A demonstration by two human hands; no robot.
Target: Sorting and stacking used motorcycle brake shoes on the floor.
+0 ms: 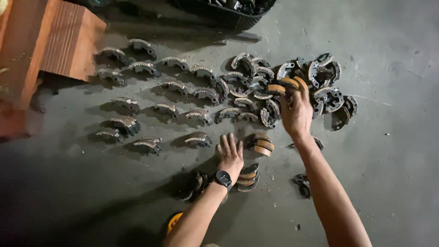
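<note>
Fingers of our right hand (296, 110) were curled shut around a small bunch of curved metal brake shoes (287, 83), whose tan-lined edges stuck out above the knuckles toward twelve o'clock. We held them over the near edge of the loose heap of shoes (327, 87), which lay toward one o'clock on the grey concrete floor (393, 151). We judged each shoe to be stiff and fairly heavy for its size, a cast metal arc with a rough lining on its outer face, not fragile but likely dusty or a little greasy, so a stack of them could slide apart in the grip. The safest hold seemed to be across the arcs at their middle, thumb on one flat side and fingers on the other, as we had them. Our right forearm came up from five o'clock, with the wrist nearly straight and the back of the hand facing us. Our left hand (230, 153), with a black wristwatch (223, 177) on it, was open and flat, fingers spread and pointing to twelve o'clock, holding nothing; it rested on or just above the floor, just beside a short stack of tan-edged shoes (261, 145) at its three o'clock. Rows of paired shoes (164, 98) stood out toward ten and eleven o'clock, near a wooden block (50, 41) at the far corner.
</note>
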